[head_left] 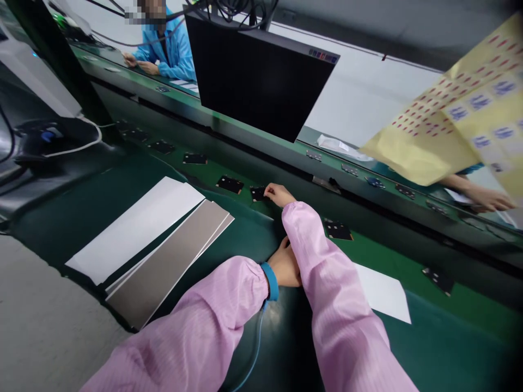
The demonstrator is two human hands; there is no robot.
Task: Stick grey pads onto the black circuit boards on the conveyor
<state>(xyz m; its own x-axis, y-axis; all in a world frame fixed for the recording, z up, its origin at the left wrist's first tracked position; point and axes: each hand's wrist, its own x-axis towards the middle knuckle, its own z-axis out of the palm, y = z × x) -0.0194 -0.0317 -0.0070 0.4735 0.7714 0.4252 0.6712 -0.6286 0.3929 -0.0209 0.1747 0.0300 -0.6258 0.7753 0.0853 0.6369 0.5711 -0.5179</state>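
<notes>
My right hand point(280, 194) reaches forward to the green strip, thumb and fingers pinched at the right edge of a small black circuit board point(256, 194). The board looks flat on the strip. My left hand point(285, 265), with a blue wrist strap point(271, 282) and its cord, rests lower on the dark green mat, partly behind my right sleeve. Its fingers are hidden, so what it holds cannot be seen. Another black board point(229, 184) lies just left of my right hand, and one more point(338, 230) is to the right of my right forearm.
Grey-brown strips point(171, 256) and white sheets point(139, 226) lie at left on the mat. A white sheet point(384, 291) sits at right. A black monitor point(261, 71) and yellow label sheets point(453, 109) hang ahead. A person in blue point(175, 51) sits across; another person's hand point(486, 196) shows at right.
</notes>
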